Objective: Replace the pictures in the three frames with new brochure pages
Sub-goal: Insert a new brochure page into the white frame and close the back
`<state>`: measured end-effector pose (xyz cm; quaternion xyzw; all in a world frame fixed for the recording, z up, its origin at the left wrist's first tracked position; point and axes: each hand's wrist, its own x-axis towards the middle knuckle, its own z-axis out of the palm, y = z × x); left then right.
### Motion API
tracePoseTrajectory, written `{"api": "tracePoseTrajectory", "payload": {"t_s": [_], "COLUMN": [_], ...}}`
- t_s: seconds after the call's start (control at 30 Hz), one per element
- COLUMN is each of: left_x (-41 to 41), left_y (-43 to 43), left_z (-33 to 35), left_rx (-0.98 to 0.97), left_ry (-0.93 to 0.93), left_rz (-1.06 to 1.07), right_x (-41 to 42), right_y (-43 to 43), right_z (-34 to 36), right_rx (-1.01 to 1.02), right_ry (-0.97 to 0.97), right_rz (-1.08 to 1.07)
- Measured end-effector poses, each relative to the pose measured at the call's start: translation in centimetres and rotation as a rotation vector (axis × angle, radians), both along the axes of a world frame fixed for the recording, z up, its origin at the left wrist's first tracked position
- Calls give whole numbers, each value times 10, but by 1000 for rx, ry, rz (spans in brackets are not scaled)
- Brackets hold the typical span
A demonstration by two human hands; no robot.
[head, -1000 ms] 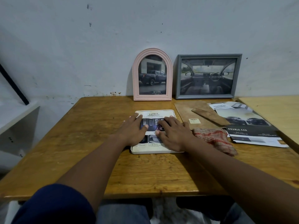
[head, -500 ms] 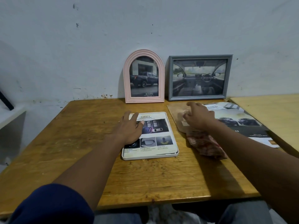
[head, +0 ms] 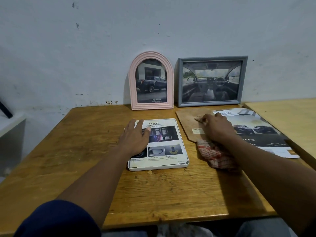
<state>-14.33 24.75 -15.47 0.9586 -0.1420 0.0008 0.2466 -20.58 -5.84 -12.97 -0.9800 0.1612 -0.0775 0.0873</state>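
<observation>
White-framed tray [head: 158, 165] face-down mid-bench, safety page [head: 162, 134] pinned flat under open left hand [head: 135, 139]; right hand [head: 217, 129], grip closed on brown backing board [head: 188, 120], best lowered squarely without shifting the page.

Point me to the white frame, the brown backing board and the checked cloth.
white frame [head: 158, 168]: head view, on its bare near rim.
brown backing board [head: 187, 120]: head view, on the bare far-left part.
checked cloth [head: 214, 155]: head view, on the bunched middle, left of the right forearm.
</observation>
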Motion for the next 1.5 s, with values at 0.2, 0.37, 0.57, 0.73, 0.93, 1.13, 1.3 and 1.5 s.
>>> {"api": "tracePoseTrajectory", "payload": {"t_s": [0.2, 0.37, 0.57, 0.73, 0.93, 1.13, 1.3, 1.5], "left_x": [-2, -10, -24, -30, -33, -40, -43, -43], "left_y": [2, 3, 13, 21, 23, 21, 23, 24], "left_z": [4, 12, 28, 34, 32, 22, 20, 22], "left_rx": [-7, -71, -273, -334, -246, -185, -165, -225], "left_ry": [32, 41, 94, 133, 162, 61, -9, -6], "left_rz": [3, 2, 2, 50, 26, -12, -14, 28], "right_x": [-6, -17, -23, -20, -28, -33, -31, -23], "right_y": [16, 57, 123, 154, 169, 177, 174, 153], "right_z": [33, 63, 58, 59, 67, 71, 67, 44], "right_rx": [108, 86, -140, -205, -257, -231, -137, 67], "right_ry": [-123, -105, 63, 97, 162, 164, 212, 131], "right_rz": [9, 144, 284, 315, 326, 328, 332, 248]}}
